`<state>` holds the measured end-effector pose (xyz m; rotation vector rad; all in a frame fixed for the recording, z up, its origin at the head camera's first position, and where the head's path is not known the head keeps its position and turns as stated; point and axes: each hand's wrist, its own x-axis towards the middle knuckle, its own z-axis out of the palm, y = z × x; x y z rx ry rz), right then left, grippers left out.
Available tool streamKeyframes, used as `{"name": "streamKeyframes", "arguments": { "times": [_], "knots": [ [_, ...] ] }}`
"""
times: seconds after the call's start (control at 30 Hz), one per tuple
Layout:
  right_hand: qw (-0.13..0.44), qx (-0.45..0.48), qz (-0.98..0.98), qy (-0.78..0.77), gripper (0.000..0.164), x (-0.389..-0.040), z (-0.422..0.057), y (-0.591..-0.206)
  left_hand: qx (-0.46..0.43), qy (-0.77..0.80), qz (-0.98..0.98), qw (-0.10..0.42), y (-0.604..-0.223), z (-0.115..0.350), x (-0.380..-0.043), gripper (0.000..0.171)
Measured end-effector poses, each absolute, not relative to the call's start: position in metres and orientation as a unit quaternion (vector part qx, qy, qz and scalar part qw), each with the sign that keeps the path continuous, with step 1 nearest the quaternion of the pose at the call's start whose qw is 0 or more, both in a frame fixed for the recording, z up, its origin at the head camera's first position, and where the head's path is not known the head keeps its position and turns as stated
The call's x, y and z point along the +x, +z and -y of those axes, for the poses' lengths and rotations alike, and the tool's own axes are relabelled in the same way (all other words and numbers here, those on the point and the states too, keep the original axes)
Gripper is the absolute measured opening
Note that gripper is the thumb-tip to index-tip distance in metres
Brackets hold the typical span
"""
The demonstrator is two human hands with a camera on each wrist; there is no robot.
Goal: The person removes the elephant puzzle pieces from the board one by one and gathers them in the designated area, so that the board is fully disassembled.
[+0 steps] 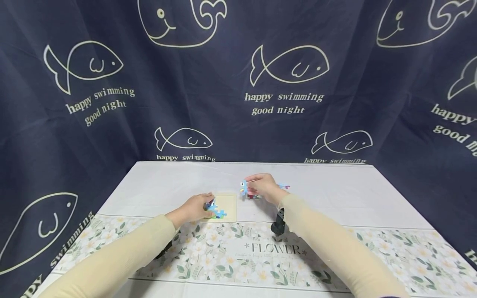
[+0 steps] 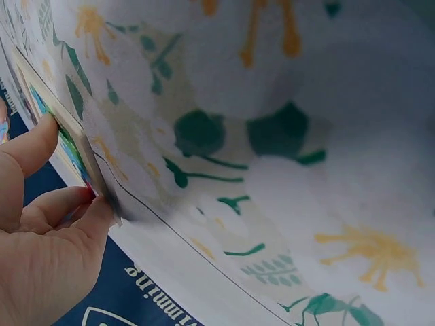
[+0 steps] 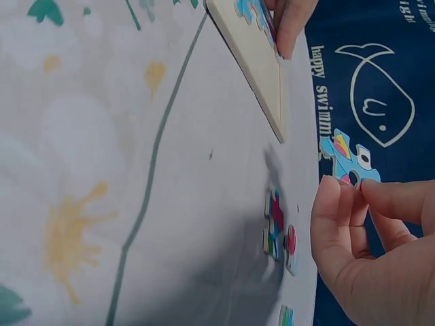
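Observation:
A cream puzzle tray [image 1: 232, 203] lies on the white tabletop, with several colourful jigsaw pieces [image 1: 220, 214] inside, blue and green among them. My left hand [image 1: 196, 207] rests over the tray's left part. In the left wrist view its thumb [image 2: 42, 139] touches the pieces, while other fingertips sit close to the tray's edge. To the right of the tray, my right hand [image 1: 265, 186] pinches a light blue puzzle piece [image 3: 352, 161] between thumb and fingers, raised above the table. The piece bears an eye and a yellow patch.
Loose puzzle pieces [image 3: 275, 216] lie beneath and beside my right hand, with another blue piece [image 1: 284, 186] farther right. A floral cloth strip [image 1: 261, 265] crosses the front of the table. Behind hangs a dark blue curtain [image 1: 231, 82] with fish prints.

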<state>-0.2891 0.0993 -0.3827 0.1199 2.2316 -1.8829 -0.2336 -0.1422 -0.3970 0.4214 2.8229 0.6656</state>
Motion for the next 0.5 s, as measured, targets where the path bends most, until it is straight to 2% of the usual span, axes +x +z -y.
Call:
{"name": "streamKeyframes", "arguments": {
  "times": [0.5],
  "knots": [
    [0.092, 0.050, -0.766, -0.634, 0.029, -0.295, -0.135, -0.385, 0.147, 0.232, -0.954, 0.116, -0.394, 0.145, -0.232, 0.069]
  ]
}}
